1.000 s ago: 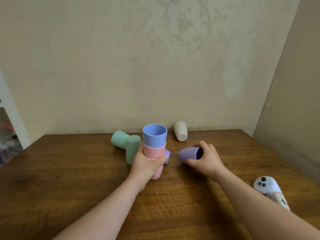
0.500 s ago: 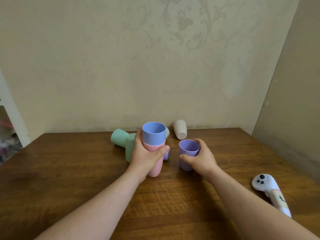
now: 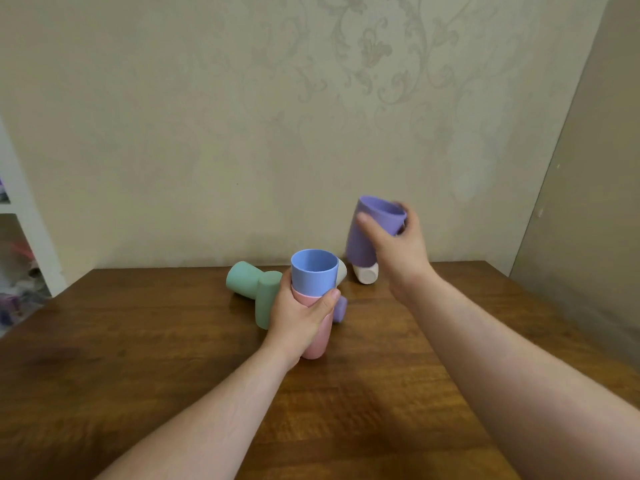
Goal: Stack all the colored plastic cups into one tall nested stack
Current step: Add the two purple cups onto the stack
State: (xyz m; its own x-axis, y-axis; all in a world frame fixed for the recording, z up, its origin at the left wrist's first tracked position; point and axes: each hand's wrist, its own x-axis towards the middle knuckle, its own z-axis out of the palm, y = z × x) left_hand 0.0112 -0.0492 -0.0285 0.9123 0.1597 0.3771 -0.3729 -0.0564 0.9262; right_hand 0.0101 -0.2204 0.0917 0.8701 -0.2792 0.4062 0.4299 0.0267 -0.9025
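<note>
Tabletop: blue cup inside pink cup

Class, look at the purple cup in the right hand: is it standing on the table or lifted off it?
Lifted. The right hand holds the purple cup in the air, mouth up and slightly tilted, above the table.

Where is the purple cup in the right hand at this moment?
The purple cup is held in the air by the right hand, right of the blue cup, above the beige cup.
</note>
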